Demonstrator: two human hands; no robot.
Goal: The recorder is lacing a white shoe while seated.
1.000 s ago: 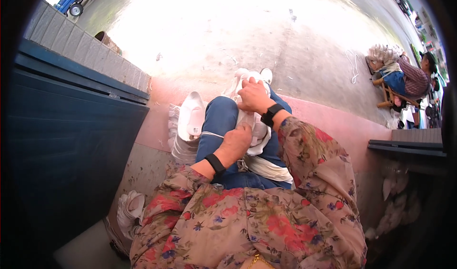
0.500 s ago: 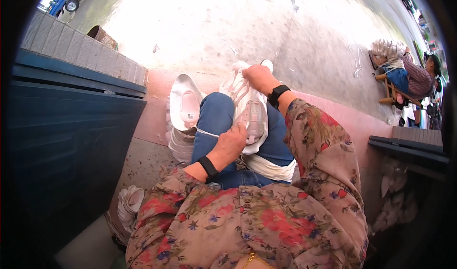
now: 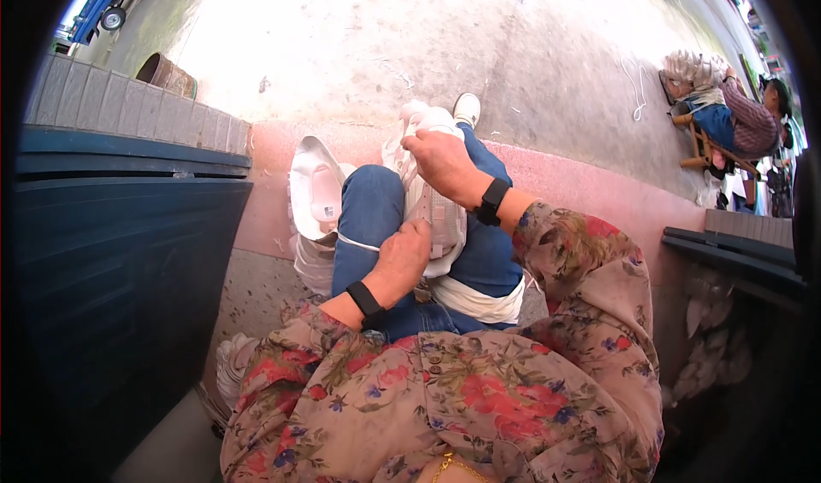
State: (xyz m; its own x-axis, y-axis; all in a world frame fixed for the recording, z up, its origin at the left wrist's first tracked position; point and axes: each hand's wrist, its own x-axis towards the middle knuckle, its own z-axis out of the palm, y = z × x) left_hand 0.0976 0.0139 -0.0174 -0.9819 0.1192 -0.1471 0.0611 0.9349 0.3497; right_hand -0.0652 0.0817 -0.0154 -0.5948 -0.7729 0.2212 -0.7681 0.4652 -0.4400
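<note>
A pale white-and-pink shoe upper (image 3: 448, 226) with a mesh panel lies between my knees, its far end pointing away from me. My left hand (image 3: 404, 254) is closed at the upper's near left edge, fingers pinched together. A thin white cord (image 3: 357, 244) runs from there across my left knee. Farther up, my right hand (image 3: 446, 168) is closed over the upper's far part; its fingertips pinch there, and what they grip is partly hidden by the hand. Left of my knee, another white shoe upper (image 3: 318, 194) with a pink insole tops a stack of pale uppers (image 3: 315, 265).
A dark blue door panel (image 3: 128, 286) stands on my left, with a rusty bucket (image 3: 168, 77) beyond it. More pale uppers (image 3: 235, 363) sit low at left. At right, another person (image 3: 751, 115) sits beside a pile of uppers (image 3: 697, 68). A loose white cord (image 3: 636, 85) lies on the ground.
My right hand has moved nearer and a little left along the upper. My left hand stays at the near left edge. The view has shifted slightly, and more of my right shoe shows.
</note>
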